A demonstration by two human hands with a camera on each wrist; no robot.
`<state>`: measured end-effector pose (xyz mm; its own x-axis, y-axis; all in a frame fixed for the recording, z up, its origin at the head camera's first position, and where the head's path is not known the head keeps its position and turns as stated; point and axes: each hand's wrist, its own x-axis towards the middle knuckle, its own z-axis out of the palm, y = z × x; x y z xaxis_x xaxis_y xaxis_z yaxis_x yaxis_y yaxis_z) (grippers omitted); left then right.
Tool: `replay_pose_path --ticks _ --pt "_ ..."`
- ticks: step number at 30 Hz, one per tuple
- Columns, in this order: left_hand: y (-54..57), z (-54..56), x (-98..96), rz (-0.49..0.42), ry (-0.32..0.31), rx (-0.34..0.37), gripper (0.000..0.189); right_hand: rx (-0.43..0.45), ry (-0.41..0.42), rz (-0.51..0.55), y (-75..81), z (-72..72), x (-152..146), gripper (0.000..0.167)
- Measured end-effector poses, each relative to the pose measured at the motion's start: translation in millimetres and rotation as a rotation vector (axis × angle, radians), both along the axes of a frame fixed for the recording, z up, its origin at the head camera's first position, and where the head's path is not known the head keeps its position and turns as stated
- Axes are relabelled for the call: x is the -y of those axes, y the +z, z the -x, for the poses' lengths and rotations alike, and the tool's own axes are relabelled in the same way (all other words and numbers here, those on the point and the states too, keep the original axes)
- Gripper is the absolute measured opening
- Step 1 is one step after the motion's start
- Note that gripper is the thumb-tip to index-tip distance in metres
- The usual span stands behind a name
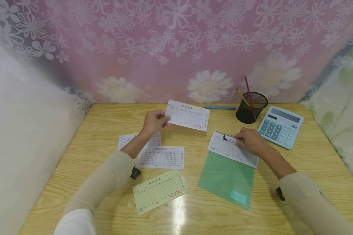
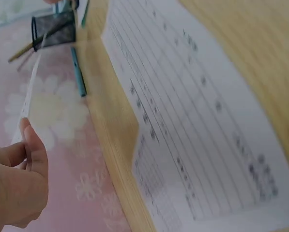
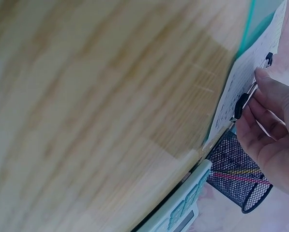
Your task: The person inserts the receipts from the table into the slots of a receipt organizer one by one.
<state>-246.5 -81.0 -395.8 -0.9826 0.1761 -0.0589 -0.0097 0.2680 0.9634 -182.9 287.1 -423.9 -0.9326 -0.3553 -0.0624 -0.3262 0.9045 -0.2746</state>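
Observation:
My left hand (image 1: 155, 123) pinches a white receipt form (image 1: 187, 115) by its left end and holds it above the table. The same hand (image 2: 19, 179) and the edge-on form (image 2: 30, 92) show in the left wrist view. My right hand (image 1: 251, 140) pinches the metal clip (image 1: 229, 138) of a translucent green clipboard (image 1: 223, 176). Another white form (image 1: 223, 147) lies at the top of that clipboard, by the clip. In the right wrist view, the thumb and fingers of my right hand (image 3: 275, 121) are on the clip (image 3: 241, 105).
Two overlapping white forms (image 1: 161, 158) and a yellow form with a red stamp (image 1: 159, 191) lie at left. A blue pen (image 1: 220, 107), a black mesh pen cup (image 1: 247, 114) with two pencils, and a blue calculator (image 1: 280, 127) stand along the back right.

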Motion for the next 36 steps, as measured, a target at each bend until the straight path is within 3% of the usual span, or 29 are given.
replay_pose_path --ticks 5,11,16,21,28,36 --pt "4.3 -13.8 -16.1 -0.084 -0.067 0.137 0.019 0.002 -0.002 -0.004 0.4 0.8 0 0.029" --pt "4.0 -26.2 -37.4 -0.113 -0.124 0.192 0.019 0.0 0.003 0.005 -1.0 2.5 -2 0.028" --pt "-4.0 -35.1 -52.8 -0.041 -0.2 0.263 0.021 -0.039 0.028 0.024 -1.1 2.0 -4 0.023" --pt "-20.5 -48.5 -71.4 0.071 -0.294 0.319 0.017 -0.056 0.03 0.047 -2.8 2.1 -5 0.027" --pt "-33.4 -66.6 -97.2 0.093 -0.256 0.352 0.023 -0.056 0.028 0.061 -4.5 3.6 -6 0.029" --pt "-41.8 -75.0 -119.3 0.056 -0.182 0.447 0.013 -0.056 0.025 0.044 -3.5 3.7 -6 0.028"
